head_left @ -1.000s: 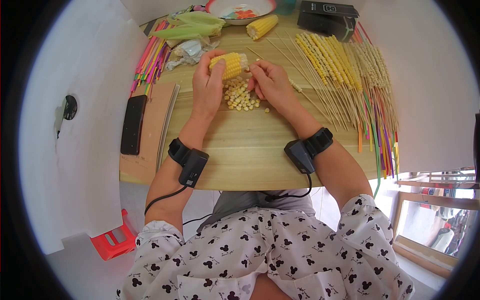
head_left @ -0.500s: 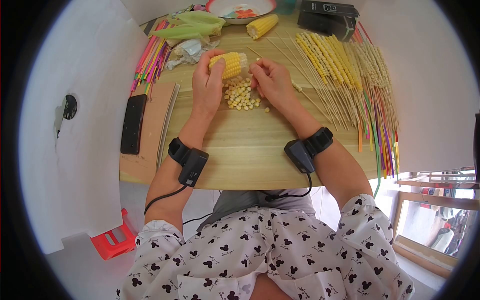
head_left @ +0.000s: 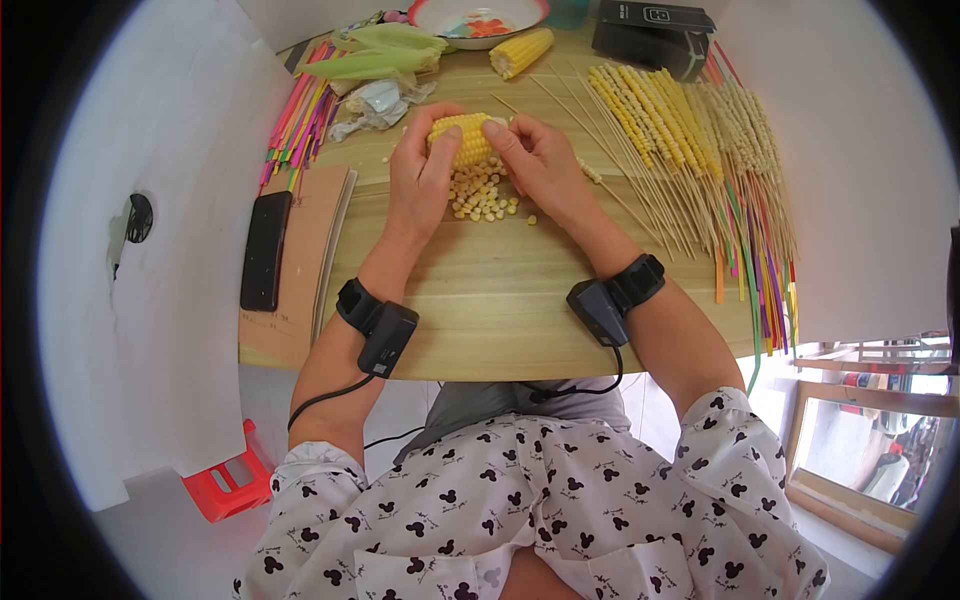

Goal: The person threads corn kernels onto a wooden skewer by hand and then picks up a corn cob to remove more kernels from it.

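A piece of yellow corn cob (head_left: 462, 142) is held above the wooden table, its rows of kernels showing. My left hand (head_left: 424, 165) wraps round its left side, thumb on the front. At the cob's right end, my right hand (head_left: 541, 160) presses its thumb against the kernels, with the other fingers curled and partly hidden. Just below the cob lies a heap of loose corn kernels (head_left: 483, 195). One thin stick (head_left: 610, 185) with a few kernels on its tip lies right of my right hand.
Sticks strung with yellow kernels (head_left: 650, 115) and others with pale kernels (head_left: 740, 125) lie at the right. Behind are another cob (head_left: 521, 54), an enamel basin (head_left: 480, 38), green husks (head_left: 385, 55) and a black box (head_left: 652, 45). A phone (head_left: 265, 250) rests on a brown folder (head_left: 315, 230) at left.
My right hand has moved from beside the cob onto its right end, thumb now on the kernels. The cob has shifted slightly right and down in my left hand.
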Available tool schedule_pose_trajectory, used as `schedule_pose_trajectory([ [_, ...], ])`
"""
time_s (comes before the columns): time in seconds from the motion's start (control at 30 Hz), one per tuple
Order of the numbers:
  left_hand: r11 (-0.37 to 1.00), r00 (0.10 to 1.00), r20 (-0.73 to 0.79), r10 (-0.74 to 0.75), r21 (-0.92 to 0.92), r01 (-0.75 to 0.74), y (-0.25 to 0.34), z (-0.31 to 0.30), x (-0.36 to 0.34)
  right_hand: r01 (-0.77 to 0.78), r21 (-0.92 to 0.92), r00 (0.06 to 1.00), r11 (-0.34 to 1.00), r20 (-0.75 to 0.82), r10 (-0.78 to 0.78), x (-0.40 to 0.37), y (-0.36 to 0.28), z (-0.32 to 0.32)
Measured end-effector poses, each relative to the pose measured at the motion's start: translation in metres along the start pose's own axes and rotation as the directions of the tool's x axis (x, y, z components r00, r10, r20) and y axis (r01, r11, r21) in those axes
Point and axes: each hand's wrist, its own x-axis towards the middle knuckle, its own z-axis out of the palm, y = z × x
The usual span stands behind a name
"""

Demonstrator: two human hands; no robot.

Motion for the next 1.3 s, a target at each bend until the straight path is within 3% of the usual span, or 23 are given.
schedule_pose_trajectory([
  [0.37,0.987,0.998,0.018,-0.061,-0.15,0.063,0.016,0.003,-0.002,0.008,0.041,0.999,0.999,0.038,-0.009,-0.004,-0.011,0.001],
  [0.73,0.976,0.998,0.024,-0.065,-0.205,0.068,0.014,0.002,0.001,-0.046,0.297,0.998,0.954,0.064,0.028,-0.003,-0.012,0.001],
  [1.0,0.968,0.99,-0.009,-0.139,-0.212,0.134,0.005,0.002,0.003,-0.081,0.273,0.995,0.959,0.072,0.064,-0.004,-0.013,0.0],
  [1.3,0.988,0.994,-0.063,-0.088,-0.132,0.079,0.004,0.002,0.003,-0.079,0.238,0.996,0.968,0.065,0.066,-0.004,-0.01,0.0],
])
